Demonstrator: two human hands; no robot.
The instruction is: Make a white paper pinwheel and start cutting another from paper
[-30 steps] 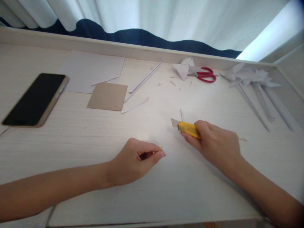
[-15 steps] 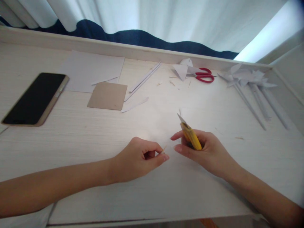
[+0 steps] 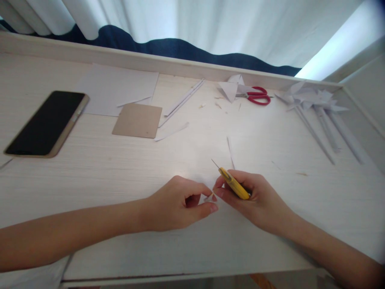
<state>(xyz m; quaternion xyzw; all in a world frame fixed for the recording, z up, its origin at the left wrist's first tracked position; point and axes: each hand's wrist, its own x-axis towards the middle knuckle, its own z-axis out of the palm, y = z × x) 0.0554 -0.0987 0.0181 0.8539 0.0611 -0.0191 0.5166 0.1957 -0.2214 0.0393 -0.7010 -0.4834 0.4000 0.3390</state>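
My right hand (image 3: 251, 192) is closed around a yellow craft knife (image 3: 234, 184), its thin blade pointing up and to the left. The thumb and forefinger of that hand also meet at the tan tip of a tiny pale piece (image 3: 208, 198). My left hand (image 3: 183, 202) keeps its curled thumb and forefinger around the same piece, which looks like a scrap of white paper. Most of the piece is hidden by fingers. A narrow paper strip (image 3: 230, 152) lies just beyond the right hand.
A phone (image 3: 46, 123), white sheets (image 3: 120, 86) and a brown card (image 3: 137, 120) lie at the left. Folded strips (image 3: 184, 98) are at the back, near red-handled scissors (image 3: 258, 96). Paper pinwheels on sticks (image 3: 323, 112) lie at the right. Small shavings (image 3: 218, 105) dot the table.
My right hand has moved left to my left hand, and its fingertips now touch the small piece. The knife has turned so its blade shows edge-on. My left fingers have parted slightly.
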